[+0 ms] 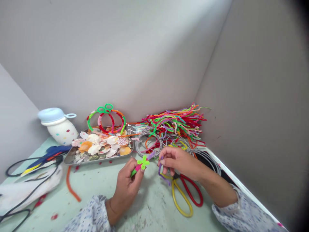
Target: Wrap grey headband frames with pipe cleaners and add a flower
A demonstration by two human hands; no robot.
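My left hand [129, 180] is closed on a pipe cleaner flower [143, 162] with bright green looped petals. Pink and green fuzzy wire shows below the petals, and a short purple piece sticks out behind them. To its right, my right hand [177, 161] pinches a purple pipe cleaner [161, 170] that hangs bent below the fingers. Whether the two purple pieces are joined I cannot tell. Under my right hand lie scissors [181, 199] with one yellow and one red handle; their blades are mostly hidden.
A metal tray [98, 161] of shells stands at the back, with pipe cleaner rings [124, 120] on it. Beside it are a heap of coloured pipe cleaners [176, 122] and wire coils [145, 149]. At left are a lidded white jar [62, 130], a blue-handled tool [51, 153] and black cable [31, 193].
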